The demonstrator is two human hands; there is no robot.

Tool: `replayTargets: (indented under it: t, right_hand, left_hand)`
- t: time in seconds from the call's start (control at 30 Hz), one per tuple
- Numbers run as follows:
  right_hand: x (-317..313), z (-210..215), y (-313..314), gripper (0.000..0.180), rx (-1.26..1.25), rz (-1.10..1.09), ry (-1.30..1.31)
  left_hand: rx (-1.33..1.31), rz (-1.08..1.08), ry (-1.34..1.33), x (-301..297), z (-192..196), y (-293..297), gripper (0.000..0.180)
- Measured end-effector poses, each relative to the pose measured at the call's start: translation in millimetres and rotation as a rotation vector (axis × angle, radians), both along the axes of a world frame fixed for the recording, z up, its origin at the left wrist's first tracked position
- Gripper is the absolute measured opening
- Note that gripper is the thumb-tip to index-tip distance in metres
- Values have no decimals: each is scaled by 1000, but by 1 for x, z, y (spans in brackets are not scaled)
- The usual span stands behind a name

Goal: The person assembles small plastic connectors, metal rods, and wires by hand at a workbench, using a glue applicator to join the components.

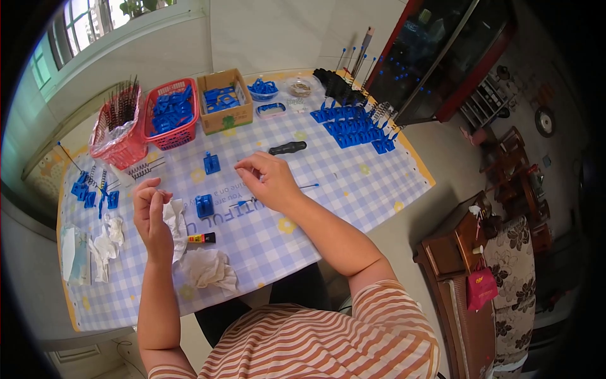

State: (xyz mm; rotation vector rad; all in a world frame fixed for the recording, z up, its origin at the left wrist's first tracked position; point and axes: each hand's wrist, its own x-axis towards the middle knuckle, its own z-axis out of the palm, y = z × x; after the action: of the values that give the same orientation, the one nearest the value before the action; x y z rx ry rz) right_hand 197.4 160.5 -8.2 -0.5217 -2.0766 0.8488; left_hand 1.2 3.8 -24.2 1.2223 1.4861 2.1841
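My left hand is raised over the left part of the table and pinches a crumpled white tissue that hangs down from the fingers. My right hand rests on the checked tablecloth near the middle, fingertips pinched together at its left end; whether something thin is between them I cannot tell. A small blue plastic block lies between the two hands. Another blue block stands just beyond it. A small glue tube lies near my left wrist.
A second crumpled tissue lies at the front edge. At the back stand two red baskets, a cardboard box of blue parts and rows of blue pieces. A black-handled tool lies behind my right hand. Wooden furniture stands on the right.
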Motion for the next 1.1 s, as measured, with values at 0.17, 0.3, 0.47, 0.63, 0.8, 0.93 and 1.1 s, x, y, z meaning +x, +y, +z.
replayTargets:
  t: [0.17, 0.3, 0.47, 0.63, 0.8, 0.93, 1.1]
  right_hand:
    - [-3, -1, 0, 10, -17, 7, 11]
    - [-2, -1, 1, 9, -35, 2, 22]
    - [-2, -3, 2, 9, 2, -8, 46]
    - [-1, -4, 2, 8, 13, -8, 19]
    - [-3, -2, 1, 9, 6, -4, -2]
    - [-4, -2, -1, 9, -6, 4, -25]
    - [-3, -1, -2, 9, 19, 17, -34]
  left_hand:
    - [-27, 8, 116, -3, -3, -4, 8]
    - [8, -19, 34, 4, 2, -2, 12]
    - [-27, -128, 73, 8, 0, -1, 20]
    - [-121, -235, -134, 14, -5, 0, 10]
    - [-141, -275, -154, 13, 0, -1, 15]
    - [-201, -331, -257, 13, 3, 0, 24]
    - [-212, -394, -348, 13, 1, 0, 22]
